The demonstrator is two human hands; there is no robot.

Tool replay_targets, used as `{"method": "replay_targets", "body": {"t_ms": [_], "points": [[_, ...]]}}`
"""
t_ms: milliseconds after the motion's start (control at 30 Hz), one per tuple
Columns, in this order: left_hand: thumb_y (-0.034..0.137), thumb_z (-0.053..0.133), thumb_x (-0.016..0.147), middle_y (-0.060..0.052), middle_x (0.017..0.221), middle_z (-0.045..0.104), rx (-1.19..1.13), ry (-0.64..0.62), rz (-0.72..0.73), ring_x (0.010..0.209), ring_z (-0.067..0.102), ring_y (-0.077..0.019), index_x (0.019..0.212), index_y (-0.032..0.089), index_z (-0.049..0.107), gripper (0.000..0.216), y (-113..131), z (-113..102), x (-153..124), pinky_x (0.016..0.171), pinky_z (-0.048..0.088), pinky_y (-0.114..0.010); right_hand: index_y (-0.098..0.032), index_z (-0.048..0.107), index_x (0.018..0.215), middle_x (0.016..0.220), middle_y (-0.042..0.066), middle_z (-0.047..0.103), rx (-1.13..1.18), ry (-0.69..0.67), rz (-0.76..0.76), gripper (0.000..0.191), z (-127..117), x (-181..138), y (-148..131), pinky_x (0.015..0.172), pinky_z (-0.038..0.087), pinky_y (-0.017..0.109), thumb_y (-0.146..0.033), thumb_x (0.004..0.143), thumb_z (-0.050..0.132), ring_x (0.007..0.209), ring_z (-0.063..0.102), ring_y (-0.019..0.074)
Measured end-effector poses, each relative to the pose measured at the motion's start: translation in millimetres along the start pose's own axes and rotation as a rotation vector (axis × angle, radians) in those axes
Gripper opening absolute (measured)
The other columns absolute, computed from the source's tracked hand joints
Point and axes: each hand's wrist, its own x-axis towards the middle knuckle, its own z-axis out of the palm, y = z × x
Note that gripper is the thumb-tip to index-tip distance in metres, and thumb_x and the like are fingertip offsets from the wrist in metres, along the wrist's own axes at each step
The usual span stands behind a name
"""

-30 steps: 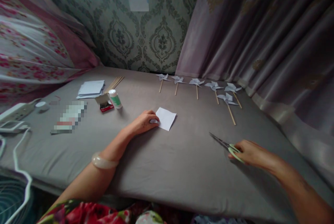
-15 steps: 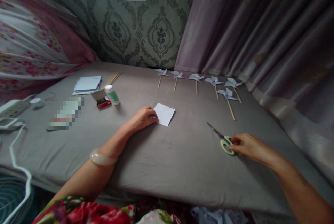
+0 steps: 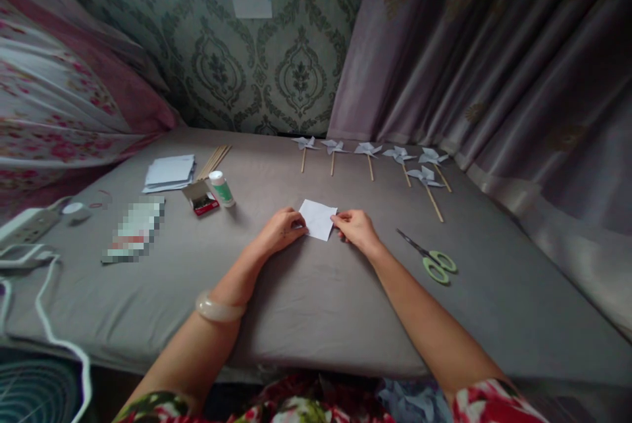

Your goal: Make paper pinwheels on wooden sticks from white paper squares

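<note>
A small white paper square (image 3: 318, 218) lies on the grey bed sheet (image 3: 316, 304) in front of me. My left hand (image 3: 282, 228) pinches its left corner, fingers curled. Fingers of my right hand (image 3: 354, 225) are closed on its right corner. Green-handled scissors (image 3: 430, 258) lie shut on the sheet to the right of my right hand, apart from it. A pale bangle (image 3: 218, 308) sits on my left wrist.
Several paper pinwheels on sticks (image 3: 370, 153) lie in a row at the back. A glue bottle (image 3: 221, 187), a small red box (image 3: 201, 197), wooden sticks (image 3: 213, 160) and a paper stack (image 3: 169, 172) are at the left. A power strip (image 3: 27, 225) and white cable (image 3: 59, 337) sit far left.
My right hand set the scissors down on the sheet and moved left to the paper's right corner. My left hand stayed on the paper.
</note>
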Motion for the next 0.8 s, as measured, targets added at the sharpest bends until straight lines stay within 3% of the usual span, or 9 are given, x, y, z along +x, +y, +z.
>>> {"method": "replay_targets", "body": {"t_ms": [167, 300, 400, 600, 800], "points": [[0.03, 0.06, 0.079, -0.006, 0.085, 0.06, 0.021, 0.007, -0.042, 0.079, 0.059, -0.0179, 0.082, 0.018, 0.069, 0.015, 0, 0, -2, 0.072, 0.046, -0.028, -0.013, 0.067, 0.094, 0.086, 0.006, 0.073, 0.008, 0.034, -0.065, 0.019, 16, 10, -5, 0.051, 0.049, 0.018, -0.02, 0.078, 0.062, 0.055, 0.064, 0.0102], [0.025, 0.057, 0.081, -0.007, 0.084, 0.061, 0.07, 0.001, -0.106, 0.078, 0.059, -0.0191, 0.083, 0.017, 0.068, 0.014, 9, -6, -6, 0.072, 0.046, -0.03, -0.016, 0.069, 0.09, 0.091, 0.006, 0.074, -0.079, 0.04, -0.278, 0.015, 17, 7, -10, 0.071, 0.053, 0.025, -0.023, 0.079, 0.062, 0.076, 0.068, 0.0154], [0.023, 0.056, 0.081, -0.008, 0.089, 0.062, 0.086, 0.015, -0.117, 0.083, 0.059, -0.0203, 0.087, 0.017, 0.068, 0.014, 14, -9, -9, 0.075, 0.046, -0.031, -0.017, 0.07, 0.09, 0.091, 0.007, 0.074, -0.145, 0.048, -0.388, 0.015, 21, 6, -16, 0.078, 0.052, 0.028, -0.023, 0.079, 0.062, 0.081, 0.069, 0.018], [0.021, 0.055, 0.081, -0.01, 0.102, 0.061, 0.115, 0.035, -0.115, 0.096, 0.056, -0.0239, 0.095, 0.017, 0.066, 0.018, 10, -10, -11, 0.083, 0.046, -0.036, -0.014, 0.07, 0.093, 0.084, 0.008, 0.074, -0.099, 0.001, -0.211, 0.019, 33, 13, -16, 0.066, 0.053, 0.025, -0.026, 0.083, 0.058, 0.069, 0.069, 0.0168], [0.023, 0.052, 0.084, -0.01, 0.106, 0.063, 0.143, 0.023, -0.027, 0.099, 0.054, -0.0248, 0.1, 0.018, 0.065, 0.02, 11, -6, -11, 0.087, 0.045, -0.037, -0.019, 0.069, 0.091, 0.091, 0.009, 0.074, -0.26, 0.16, -0.272, 0.018, 30, 4, -8, 0.076, 0.049, 0.027, -0.029, 0.085, 0.055, 0.085, 0.068, 0.0204]]}}
